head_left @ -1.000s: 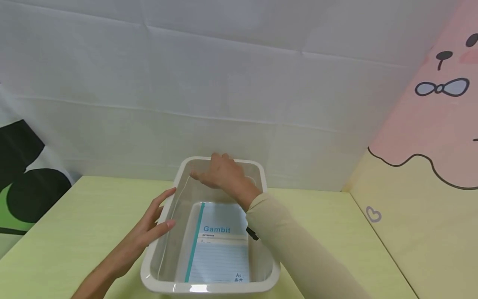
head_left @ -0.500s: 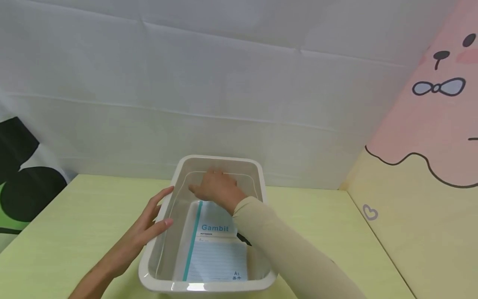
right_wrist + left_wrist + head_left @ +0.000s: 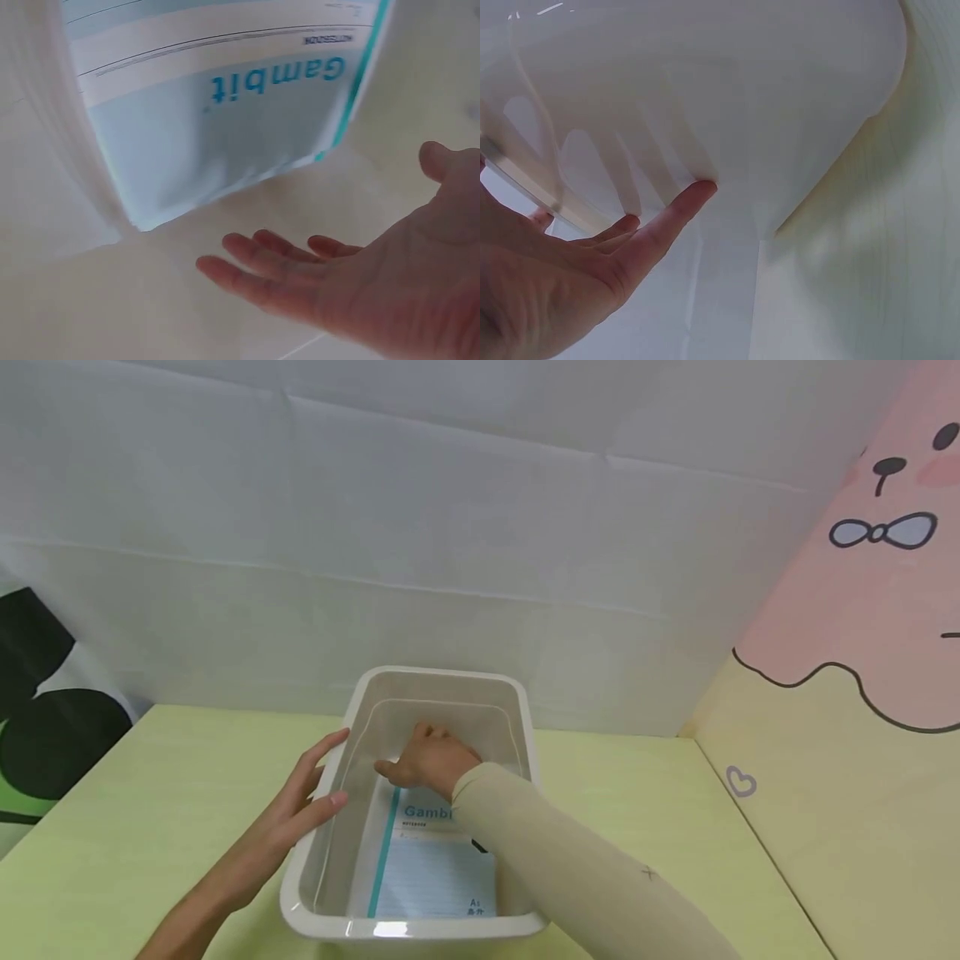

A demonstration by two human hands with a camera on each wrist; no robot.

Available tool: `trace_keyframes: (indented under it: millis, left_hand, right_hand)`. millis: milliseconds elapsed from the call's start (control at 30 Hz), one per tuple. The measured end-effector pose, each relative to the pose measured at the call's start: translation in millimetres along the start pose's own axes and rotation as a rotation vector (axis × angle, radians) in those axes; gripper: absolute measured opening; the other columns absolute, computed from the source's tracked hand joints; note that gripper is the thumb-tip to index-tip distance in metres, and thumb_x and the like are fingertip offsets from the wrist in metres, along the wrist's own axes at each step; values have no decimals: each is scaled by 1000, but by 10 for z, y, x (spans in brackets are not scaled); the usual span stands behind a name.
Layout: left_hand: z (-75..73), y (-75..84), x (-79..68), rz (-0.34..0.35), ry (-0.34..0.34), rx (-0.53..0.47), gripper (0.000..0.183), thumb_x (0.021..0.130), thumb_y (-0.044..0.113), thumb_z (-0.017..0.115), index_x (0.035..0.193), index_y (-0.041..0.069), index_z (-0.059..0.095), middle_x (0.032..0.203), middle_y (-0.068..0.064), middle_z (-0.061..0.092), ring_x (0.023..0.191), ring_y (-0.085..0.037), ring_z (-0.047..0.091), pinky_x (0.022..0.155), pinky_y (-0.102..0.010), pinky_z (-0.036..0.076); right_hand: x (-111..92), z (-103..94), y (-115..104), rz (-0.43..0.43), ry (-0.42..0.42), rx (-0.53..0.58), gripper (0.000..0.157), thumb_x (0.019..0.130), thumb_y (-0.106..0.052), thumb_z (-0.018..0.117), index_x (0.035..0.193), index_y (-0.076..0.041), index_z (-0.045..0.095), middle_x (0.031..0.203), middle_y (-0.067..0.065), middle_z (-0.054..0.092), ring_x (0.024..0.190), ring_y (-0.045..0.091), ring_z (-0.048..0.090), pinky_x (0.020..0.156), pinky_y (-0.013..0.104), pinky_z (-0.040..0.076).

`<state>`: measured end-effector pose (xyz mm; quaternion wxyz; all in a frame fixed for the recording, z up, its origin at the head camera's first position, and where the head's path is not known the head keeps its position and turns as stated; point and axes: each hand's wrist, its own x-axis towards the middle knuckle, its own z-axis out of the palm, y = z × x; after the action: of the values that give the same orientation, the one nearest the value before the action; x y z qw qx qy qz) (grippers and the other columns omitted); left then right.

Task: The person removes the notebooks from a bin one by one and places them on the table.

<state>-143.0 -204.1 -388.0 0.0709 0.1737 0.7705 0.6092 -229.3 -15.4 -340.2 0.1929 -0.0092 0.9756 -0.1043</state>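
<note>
A white plastic basin (image 3: 411, 929) stands on the table with a light-blue notebook (image 3: 431, 877) marked "Gambit" lying inside it. My left hand (image 3: 288, 827) holds the basin's left side, its thumb over the rim. In the left wrist view, fingertips (image 3: 705, 185) press against the basin's outer wall. Inside the basin, near the notebook's top end, is my right hand (image 3: 432, 762), holding nothing. The right wrist view shows its fingers (image 3: 255, 274) loosely extended, apart from the notebook's edge. My right sleeve covers part of the notebook and the basin's right rim.
The pale green table (image 3: 217, 777) ends at a white cloth backdrop (image 3: 442, 527) just behind the basin. On the right stands a pink and yellow printed panel (image 3: 847, 760). A black and green print (image 3: 63, 739) shows at far left.
My right hand has moved down from the basin's far rim into the basin, toward the notebook's top end. The left hand stays at the left rim.
</note>
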Motion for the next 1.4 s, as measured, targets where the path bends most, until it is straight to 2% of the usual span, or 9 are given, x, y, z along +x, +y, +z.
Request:
trace_keyframes:
  millis: [267, 367, 533, 733, 800, 1067, 1200, 1300, 1400]
  left_hand:
    - [-3, -2, 17, -11, 12, 19, 67, 110, 24, 42, 165, 42, 9, 153, -24, 39, 115, -16, 65, 83, -44, 57]
    - [-11, -12, 13, -17, 14, 27, 67, 110, 25, 42, 165, 43, 8, 154, -23, 39, 116, -18, 64, 84, -46, 55]
    - [-23, -21, 4, -8, 17, 43, 67, 110, 24, 41, 165, 43, 8, 153, -22, 40, 118, -20, 62, 85, -45, 54]
    - [-4, -5, -3, -2, -2, 25, 67, 110, 23, 40, 165, 42, 8, 152, -24, 38, 116, -18, 63, 84, -43, 56]
    - [2, 3, -1, -6, -3, 25, 67, 110, 24, 40, 165, 43, 8, 152, -24, 38, 116, -18, 63, 84, -43, 57]
    - [4, 23, 6, -25, 16, 39, 66, 110, 26, 42, 165, 44, 10, 154, -24, 37, 121, -29, 60, 86, -46, 54]
    - [7, 20, 3, -41, 26, 55, 65, 110, 28, 42, 164, 47, 11, 157, -22, 35, 125, -31, 56, 88, -47, 52]
    - [9, 18, 1, -36, 30, 64, 65, 110, 29, 42, 164, 47, 11, 158, -22, 34, 127, -32, 53, 88, -48, 51]
    - [7, 17, 5, -33, 33, 68, 65, 110, 29, 42, 164, 47, 11, 159, -22, 34, 127, -30, 53, 88, -48, 52]
  right_hand:
    - [107, 118, -28, -2, 11, -140, 101, 87, -78, 61, 160, -14, 33, 153, 11, 46, 140, 33, 52, 115, 65, 42]
    - [86, 160, -15, -18, 16, -167, 104, 84, -78, 66, 158, -13, 36, 155, 10, 46, 142, 31, 50, 116, 65, 42]
    - [73, 241, -37, -26, 11, -259, 105, 78, -79, 71, 155, -14, 42, 148, 7, 51, 142, 26, 50, 115, 63, 43]
    - [101, 303, -71, -7, -24, -362, 107, 77, -79, 72, 156, -14, 42, 148, 6, 50, 142, 27, 51, 116, 61, 43]
    - [111, 301, -69, -16, -36, -365, 106, 78, -78, 72, 156, -13, 42, 150, 7, 49, 142, 27, 51, 117, 61, 42]
    - [132, 248, -65, -53, -39, -333, 98, 80, -67, 78, 153, -10, 46, 150, 8, 50, 137, 26, 55, 119, 61, 39]
    - [116, 219, -81, 19, -43, -244, 94, 78, -62, 84, 146, -6, 53, 141, 8, 50, 134, 37, 56, 114, 56, 46]
    - [111, 198, -97, 64, -56, -192, 86, 77, -58, 86, 139, -6, 59, 139, 7, 48, 136, 45, 52, 111, 55, 49]
    - [109, 177, -94, 68, -61, -180, 83, 77, -55, 87, 140, -8, 61, 145, 7, 49, 137, 43, 51, 114, 55, 47]
